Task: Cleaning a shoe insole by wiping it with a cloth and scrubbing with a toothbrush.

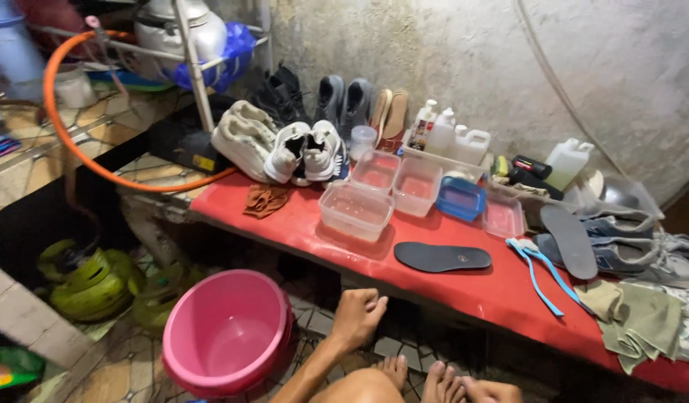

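Note:
My left hand (357,317) hangs low in front of the red bench (464,291), its fingers loosely bent with nothing in them. It is just right of a pink plastic basin (229,336) on the tiled floor. My right hand (495,390) shows only partly at the bottom edge beside my bare feet (423,377). A black insole (442,257) lies on the bench above my left hand, next to a clear plastic tub (356,213). Further right lie blue laces (542,272) and a grey insole (571,240).
White sneakers (285,149), black shoes (285,93) and grey shoes (344,101) line the back wall. Bottles (449,134), a white jug (568,160) and a blue box (460,198) stand behind more tubs. Grey sneakers (632,250) and green cloths (643,321) lie right. Green gas cylinders (91,280) and an orange hose (57,123) are left.

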